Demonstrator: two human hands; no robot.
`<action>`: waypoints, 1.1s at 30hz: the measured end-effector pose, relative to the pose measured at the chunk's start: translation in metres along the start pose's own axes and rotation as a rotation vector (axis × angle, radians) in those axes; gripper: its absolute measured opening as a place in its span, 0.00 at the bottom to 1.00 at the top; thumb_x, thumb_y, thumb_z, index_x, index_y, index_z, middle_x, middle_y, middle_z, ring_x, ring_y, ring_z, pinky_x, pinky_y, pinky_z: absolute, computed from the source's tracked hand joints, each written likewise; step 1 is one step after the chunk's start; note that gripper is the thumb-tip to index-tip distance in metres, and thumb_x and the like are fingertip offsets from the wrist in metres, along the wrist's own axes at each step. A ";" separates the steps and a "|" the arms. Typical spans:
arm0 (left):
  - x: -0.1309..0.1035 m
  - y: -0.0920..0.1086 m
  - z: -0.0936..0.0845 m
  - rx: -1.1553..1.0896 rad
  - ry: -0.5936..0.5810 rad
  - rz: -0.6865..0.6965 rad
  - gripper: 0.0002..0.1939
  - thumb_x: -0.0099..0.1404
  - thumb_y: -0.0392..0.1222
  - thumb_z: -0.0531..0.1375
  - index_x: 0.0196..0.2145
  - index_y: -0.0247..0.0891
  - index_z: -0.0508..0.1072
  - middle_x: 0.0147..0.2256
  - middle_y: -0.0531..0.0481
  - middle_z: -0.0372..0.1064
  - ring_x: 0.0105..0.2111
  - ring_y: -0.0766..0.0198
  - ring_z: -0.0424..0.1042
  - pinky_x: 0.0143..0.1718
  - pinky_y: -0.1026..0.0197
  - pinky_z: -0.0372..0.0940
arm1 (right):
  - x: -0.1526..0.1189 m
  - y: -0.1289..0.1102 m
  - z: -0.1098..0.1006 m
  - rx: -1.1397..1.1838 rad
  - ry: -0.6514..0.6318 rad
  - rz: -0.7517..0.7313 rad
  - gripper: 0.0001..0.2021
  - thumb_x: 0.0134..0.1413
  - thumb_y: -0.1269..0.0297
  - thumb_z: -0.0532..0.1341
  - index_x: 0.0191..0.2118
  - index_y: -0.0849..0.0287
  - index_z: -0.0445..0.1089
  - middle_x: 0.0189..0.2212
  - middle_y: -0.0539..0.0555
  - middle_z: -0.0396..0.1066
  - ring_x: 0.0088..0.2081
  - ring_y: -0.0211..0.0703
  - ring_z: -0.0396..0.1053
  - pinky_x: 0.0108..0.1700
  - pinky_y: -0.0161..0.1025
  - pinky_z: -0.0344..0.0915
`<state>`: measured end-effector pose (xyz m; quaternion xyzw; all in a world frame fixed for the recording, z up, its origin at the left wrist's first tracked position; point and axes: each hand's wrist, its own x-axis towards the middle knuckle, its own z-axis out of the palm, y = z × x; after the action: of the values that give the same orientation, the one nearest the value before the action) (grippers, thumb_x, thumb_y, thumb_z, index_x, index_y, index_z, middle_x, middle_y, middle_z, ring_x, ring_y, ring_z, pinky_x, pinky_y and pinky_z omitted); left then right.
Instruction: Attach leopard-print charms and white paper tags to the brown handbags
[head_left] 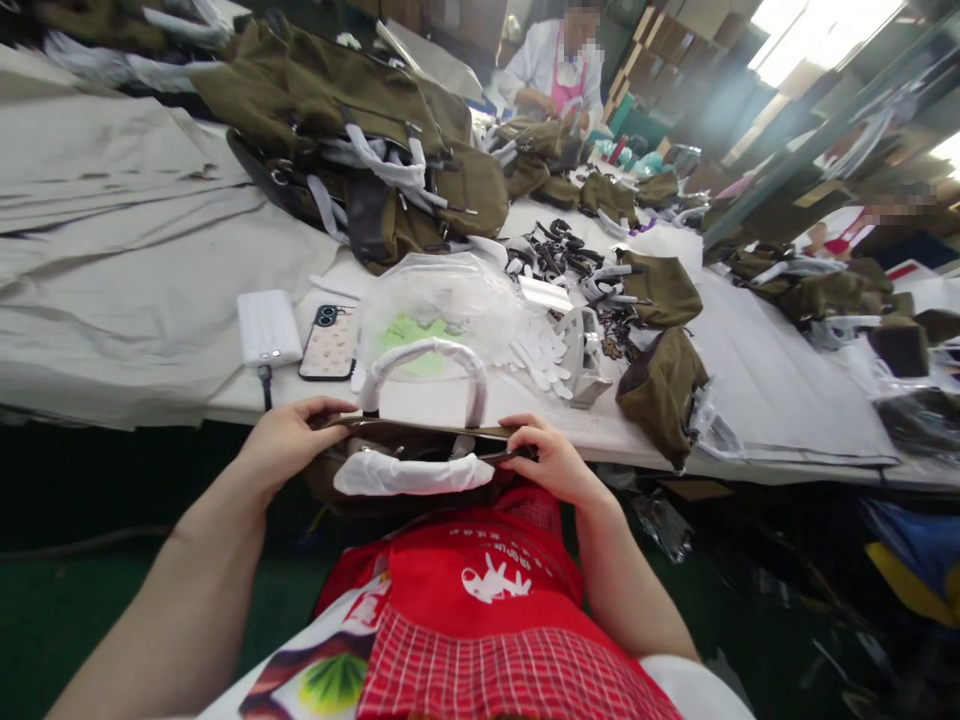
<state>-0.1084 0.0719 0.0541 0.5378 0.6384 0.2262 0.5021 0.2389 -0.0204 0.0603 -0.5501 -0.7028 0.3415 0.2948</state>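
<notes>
The brown bag (405,437) is mouth-up at the counter's (124,330) near edge, at six o'clock of the clear plastic (450,285); what supports its base is hidden. The left hand (294,442) pinches the rim at nine o'clock, the right hand (551,458) at three. If either pinch loosened, the bag could sag toward six o'clock. Its raised wrapped handle (427,350) might snag the plastic, and a swing toward ten could knock the phone (328,343) or catch the cable (266,385).
</notes>
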 end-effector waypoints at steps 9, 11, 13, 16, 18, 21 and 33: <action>0.006 0.016 0.019 0.199 0.229 0.334 0.24 0.56 0.54 0.61 0.46 0.36 0.74 0.43 0.43 0.74 0.40 0.55 0.74 0.44 0.56 0.70 | 0.033 0.033 0.010 0.116 0.125 0.127 0.09 0.51 0.59 0.65 0.30 0.60 0.73 0.38 0.56 0.75 0.42 0.45 0.71 0.48 0.42 0.65; -0.009 0.017 0.031 0.186 0.404 0.429 0.18 0.63 0.52 0.56 0.45 0.37 0.72 0.43 0.43 0.74 0.42 0.55 0.74 0.48 0.54 0.68 | 0.034 0.039 0.017 0.130 0.148 0.139 0.10 0.51 0.57 0.65 0.31 0.59 0.73 0.38 0.55 0.75 0.41 0.44 0.71 0.47 0.40 0.66; -0.027 0.015 0.044 0.247 0.554 0.563 0.14 0.66 0.48 0.54 0.43 0.38 0.71 0.44 0.41 0.72 0.46 0.54 0.72 0.52 0.51 0.66 | 0.032 0.041 0.019 0.137 0.168 0.156 0.11 0.51 0.56 0.65 0.31 0.60 0.73 0.36 0.53 0.75 0.40 0.43 0.71 0.45 0.39 0.66; -0.043 0.008 0.063 0.386 0.559 0.703 0.17 0.65 0.48 0.56 0.48 0.38 0.67 0.47 0.36 0.71 0.50 0.48 0.70 0.56 0.47 0.62 | 0.030 0.043 0.019 0.152 0.177 0.181 0.11 0.50 0.56 0.65 0.32 0.60 0.73 0.34 0.52 0.74 0.38 0.42 0.70 0.43 0.37 0.66; -0.039 0.003 0.071 0.503 0.493 0.688 0.30 0.62 0.53 0.59 0.56 0.35 0.61 0.50 0.33 0.68 0.53 0.44 0.68 0.56 0.44 0.61 | 0.029 0.046 0.018 0.155 0.193 0.190 0.11 0.51 0.56 0.65 0.32 0.60 0.74 0.33 0.51 0.74 0.38 0.42 0.70 0.43 0.37 0.65; -0.018 -0.003 0.074 0.684 0.388 0.616 0.43 0.60 0.59 0.59 0.63 0.29 0.52 0.54 0.29 0.66 0.52 0.40 0.69 0.54 0.44 0.62 | 0.030 0.048 0.019 0.148 0.208 0.192 0.10 0.51 0.57 0.65 0.32 0.59 0.74 0.32 0.51 0.74 0.38 0.42 0.70 0.44 0.38 0.64; 0.002 0.000 0.075 0.826 0.422 0.791 0.39 0.65 0.58 0.52 0.64 0.30 0.53 0.49 0.32 0.73 0.44 0.44 0.76 0.48 0.48 0.67 | 0.044 0.075 0.031 0.356 0.256 0.451 0.09 0.52 0.58 0.64 0.32 0.59 0.72 0.19 0.44 0.63 0.21 0.35 0.59 0.23 0.31 0.55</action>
<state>-0.0419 0.0547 0.0236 0.8281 0.5107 0.2308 -0.0077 0.2479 0.0300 -0.0164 -0.6704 -0.4493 0.4440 0.3893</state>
